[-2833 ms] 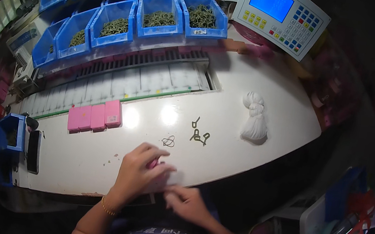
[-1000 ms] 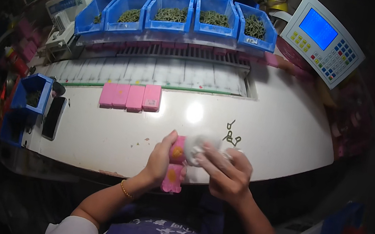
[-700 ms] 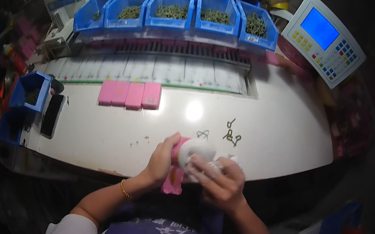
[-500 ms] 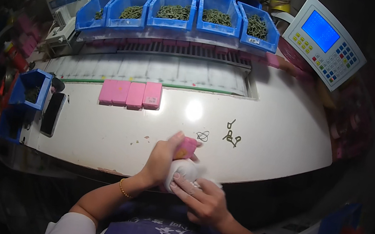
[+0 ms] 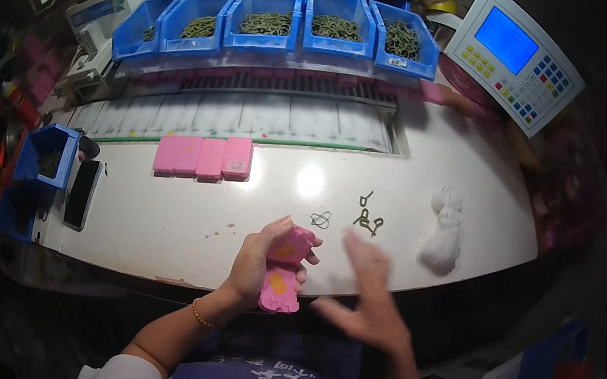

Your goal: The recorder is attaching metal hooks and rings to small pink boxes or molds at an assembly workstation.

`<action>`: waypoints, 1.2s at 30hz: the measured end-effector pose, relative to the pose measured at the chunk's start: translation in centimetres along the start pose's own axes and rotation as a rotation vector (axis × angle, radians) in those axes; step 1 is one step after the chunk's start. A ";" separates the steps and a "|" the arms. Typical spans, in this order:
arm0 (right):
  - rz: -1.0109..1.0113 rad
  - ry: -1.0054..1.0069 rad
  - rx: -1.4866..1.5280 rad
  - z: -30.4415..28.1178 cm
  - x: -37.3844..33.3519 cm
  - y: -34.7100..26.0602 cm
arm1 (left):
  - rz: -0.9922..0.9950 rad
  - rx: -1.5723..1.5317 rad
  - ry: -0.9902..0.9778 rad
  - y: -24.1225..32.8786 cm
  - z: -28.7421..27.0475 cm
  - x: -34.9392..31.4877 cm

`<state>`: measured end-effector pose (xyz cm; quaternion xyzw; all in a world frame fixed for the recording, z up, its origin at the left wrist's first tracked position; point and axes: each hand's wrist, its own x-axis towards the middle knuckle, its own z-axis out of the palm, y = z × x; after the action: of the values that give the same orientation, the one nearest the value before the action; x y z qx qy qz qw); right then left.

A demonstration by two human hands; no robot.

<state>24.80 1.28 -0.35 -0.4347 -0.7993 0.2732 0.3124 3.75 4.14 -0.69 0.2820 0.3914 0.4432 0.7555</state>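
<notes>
My left hand (image 5: pixel 251 261) grips a pink two-part mould (image 5: pixel 281 292), its halves spread apart one above the other with a yellowish patch on each. To its right, my right hand (image 5: pixel 379 315) hangs over the table's near edge, fingers apart and smeared by motion, with nothing visible in it. A tied white cloth pouch (image 5: pixel 441 245) lies at the right of the white table. Beyond my hands are a few small dark green pieces (image 5: pixel 366 218) and a thin tangled loop (image 5: pixel 321 219).
Several closed pink blocks (image 5: pixel 199 157) stand in a row at the left middle. Blue bins (image 5: pixel 261 42) with green pieces line the back. A keypad panel with a blue screen (image 5: pixel 514 56) leans at the back right. A phone (image 5: pixel 83 194) lies at the left beside another blue bin (image 5: pixel 68 158).
The white pouch has left my hands and now lies on the table's right side. My right hand has moved away from the mould, whose halves now show spread apart in my left hand.
</notes>
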 end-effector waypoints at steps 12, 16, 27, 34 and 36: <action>0.126 0.292 0.782 6.0 0.8 0.4 | 0.325 0.293 -0.017 -2.4 -0.4 -1.6; 0.035 0.352 0.490 4.2 1.2 -0.3 | 0.448 0.579 -0.085 -1.5 -0.7 -2.1; 0.105 0.143 0.655 3.2 0.7 -0.4 | 0.513 0.294 -0.223 -2.1 -1.6 -2.4; 0.226 0.206 0.511 3.2 2.3 1.0 | 0.647 0.536 0.328 -0.8 -3.9 -2.3; -0.100 0.359 -0.276 3.0 3.5 3.5 | 0.809 0.611 0.442 -1.0 -5.8 -1.0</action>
<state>22.92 5.43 -3.91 -0.4749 -0.7810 0.0639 0.4005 -0.96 3.22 -4.19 0.5163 0.5120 0.6131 0.3089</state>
